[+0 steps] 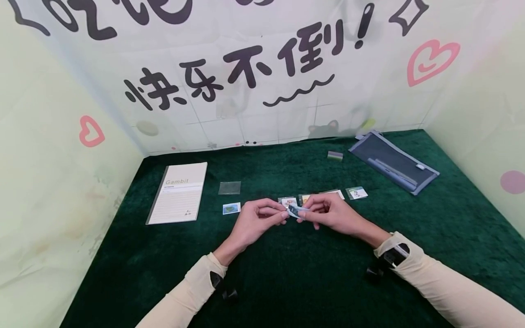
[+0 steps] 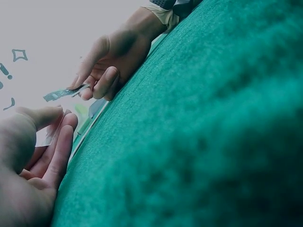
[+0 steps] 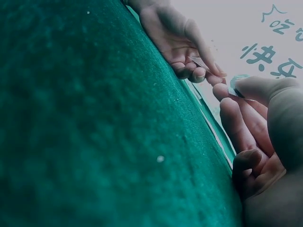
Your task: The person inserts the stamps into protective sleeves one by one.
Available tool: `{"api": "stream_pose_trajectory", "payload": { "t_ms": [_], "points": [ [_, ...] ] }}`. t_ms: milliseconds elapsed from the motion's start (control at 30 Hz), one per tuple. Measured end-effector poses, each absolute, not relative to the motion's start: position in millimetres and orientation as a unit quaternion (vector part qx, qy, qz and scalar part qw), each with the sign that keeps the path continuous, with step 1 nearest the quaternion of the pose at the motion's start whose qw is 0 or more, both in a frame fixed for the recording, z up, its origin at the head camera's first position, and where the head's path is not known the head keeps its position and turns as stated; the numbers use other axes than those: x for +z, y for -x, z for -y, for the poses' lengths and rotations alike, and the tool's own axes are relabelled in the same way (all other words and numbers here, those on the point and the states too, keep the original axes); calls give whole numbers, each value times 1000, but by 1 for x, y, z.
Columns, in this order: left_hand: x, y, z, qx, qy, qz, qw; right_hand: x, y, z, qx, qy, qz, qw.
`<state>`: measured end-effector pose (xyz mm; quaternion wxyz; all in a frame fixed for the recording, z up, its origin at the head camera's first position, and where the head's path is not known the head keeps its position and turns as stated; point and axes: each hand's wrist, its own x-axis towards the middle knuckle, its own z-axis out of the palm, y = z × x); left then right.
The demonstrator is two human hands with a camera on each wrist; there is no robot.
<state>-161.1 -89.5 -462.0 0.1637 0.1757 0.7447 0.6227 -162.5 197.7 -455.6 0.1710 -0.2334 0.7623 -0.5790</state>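
Both hands meet over the middle of the green cloth. My right hand [image 1: 334, 215] pinches a small bluish stamp [image 2: 60, 95] between thumb and fingers. Between the thumb and fingertips of my left hand [image 1: 255, 222] is a small clear plastic sleeve [image 2: 46, 137], close to the stamp. Just behind the hands lie a sleeved stamp [image 1: 289, 201] and others partly hidden by the right hand. Another sleeved stamp [image 1: 357, 193] rests to the right of them. Left of the left hand lie a blue-green stamp [image 1: 231, 208] and a flat clear sleeve [image 1: 229, 187].
A notebook [image 1: 179, 193] lies at the left of the cloth. Toward the back right are a dark mesh zip pouch [image 1: 393, 160] and a small striped piece [image 1: 335, 156]. Printed fabric walls [image 1: 270, 118] stand behind and on both sides.
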Motion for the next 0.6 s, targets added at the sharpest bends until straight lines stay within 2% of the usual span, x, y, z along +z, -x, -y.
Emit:
{"api": "stream_pose_trajectory", "payload": {
  "t_ms": [600],
  "points": [
    [-460,161,89,616,-182,-745,181,-457,162,-198,-584,232,-757,177]
  ]
}}
